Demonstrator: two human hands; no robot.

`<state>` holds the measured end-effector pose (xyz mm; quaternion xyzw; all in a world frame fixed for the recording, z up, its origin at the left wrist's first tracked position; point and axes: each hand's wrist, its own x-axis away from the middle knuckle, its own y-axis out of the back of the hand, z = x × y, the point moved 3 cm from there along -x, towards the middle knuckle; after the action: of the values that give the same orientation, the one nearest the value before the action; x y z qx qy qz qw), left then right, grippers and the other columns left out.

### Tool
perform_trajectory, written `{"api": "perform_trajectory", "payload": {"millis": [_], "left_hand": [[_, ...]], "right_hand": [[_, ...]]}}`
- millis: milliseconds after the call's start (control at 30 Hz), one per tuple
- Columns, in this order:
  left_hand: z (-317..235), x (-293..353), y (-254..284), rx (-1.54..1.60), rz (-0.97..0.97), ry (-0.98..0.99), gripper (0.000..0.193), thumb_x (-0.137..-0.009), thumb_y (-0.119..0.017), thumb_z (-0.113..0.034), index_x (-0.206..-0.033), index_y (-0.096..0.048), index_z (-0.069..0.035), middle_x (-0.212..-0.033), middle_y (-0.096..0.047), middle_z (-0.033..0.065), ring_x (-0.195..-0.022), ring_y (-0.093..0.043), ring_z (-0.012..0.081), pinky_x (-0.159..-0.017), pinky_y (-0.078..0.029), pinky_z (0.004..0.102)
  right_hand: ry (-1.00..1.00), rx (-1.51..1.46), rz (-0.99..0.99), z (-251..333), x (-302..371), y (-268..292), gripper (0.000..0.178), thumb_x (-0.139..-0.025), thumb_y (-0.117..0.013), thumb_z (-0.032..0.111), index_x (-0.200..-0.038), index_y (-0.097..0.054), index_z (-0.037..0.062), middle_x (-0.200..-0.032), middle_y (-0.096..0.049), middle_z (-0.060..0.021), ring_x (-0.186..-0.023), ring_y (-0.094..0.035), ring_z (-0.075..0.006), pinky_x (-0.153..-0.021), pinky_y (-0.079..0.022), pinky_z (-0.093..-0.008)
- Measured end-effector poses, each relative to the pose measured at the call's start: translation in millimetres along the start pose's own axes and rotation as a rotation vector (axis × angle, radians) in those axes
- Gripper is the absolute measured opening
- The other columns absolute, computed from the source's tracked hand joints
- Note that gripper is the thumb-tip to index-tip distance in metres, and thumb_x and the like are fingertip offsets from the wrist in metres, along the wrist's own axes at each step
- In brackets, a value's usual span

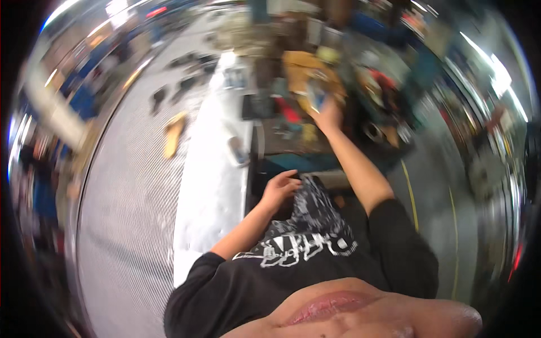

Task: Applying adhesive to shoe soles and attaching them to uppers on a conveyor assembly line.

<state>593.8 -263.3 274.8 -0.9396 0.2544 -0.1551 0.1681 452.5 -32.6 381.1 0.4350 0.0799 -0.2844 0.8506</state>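
My right hand [328,116] reaches forward over the cluttered workbench [287,147]. Its blurred fingers close on a blue-and-white object [316,97], whose kind I cannot make out. Beneath that object lies a tan-orange piece [298,63], perhaps cloth or board. Close to my body, my left hand [280,189] hovers by the bench's near edge with its fingers loosely apart and nothing in them. A red item [287,109] and a small yellow piece [309,134] lie on the bench to the left of my right hand.
Left of the bench runs a pale metal ledge [208,208] bearing a whitish, dark-centred object [236,149]. Beyond it, a wide ribbed belt [129,214] carries a tan sole-shaped piece [174,134] and several dark pieces [189,81]. A blurred heap of items [383,90] stands at right.
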Motion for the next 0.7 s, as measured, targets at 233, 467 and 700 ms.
{"api": "perform_trajectory", "payload": {"millis": [233,467,700], "left_hand": [[-58.7,59.3,0.4,0.573,0.42,0.021,0.096,-0.063,-0.053,0.01,-0.151,-0.025,-0.015,-0.136,-0.051,0.0199,-0.124,-0.052,0.0311,-0.106,-0.04,0.0481],[-30.5,115.0,135.9,0.347,-1.029,-0.499,0.057,-0.077,-0.042,0.006,-0.132,-0.047,-0.003,-0.097,-0.066,0.0118,-0.071,-0.047,0.0126,-0.066,-0.041,0.0241],[-0.3,154.3,51.7,-0.559,-0.675,-0.84,0.041,-0.075,-0.047,0.007,-0.114,-0.058,-0.001,-0.08,-0.059,0.0075,-0.075,-0.057,0.0143,-0.07,-0.045,0.0261]], "right_hand": [[0.472,-0.717,0.217,53.3,216.0,35.1,0.074,-0.069,-0.071,-0.002,-0.139,-0.046,0.0046,-0.14,-0.048,-0.0164,-0.131,-0.046,-0.0306,-0.111,-0.034,-0.0405],[0.667,-0.753,0.594,99.5,252.6,-1.5,0.068,-0.068,-0.076,0.006,-0.13,-0.05,0.006,-0.132,-0.057,-0.0155,-0.128,-0.052,-0.0304,-0.104,-0.04,-0.036],[0.538,-0.495,0.843,123.4,257.8,-117.1,0.077,-0.068,-0.079,0.029,-0.132,-0.047,0.0002,-0.125,-0.056,-0.0227,-0.115,-0.057,-0.0359,-0.099,-0.044,-0.0389]]}}
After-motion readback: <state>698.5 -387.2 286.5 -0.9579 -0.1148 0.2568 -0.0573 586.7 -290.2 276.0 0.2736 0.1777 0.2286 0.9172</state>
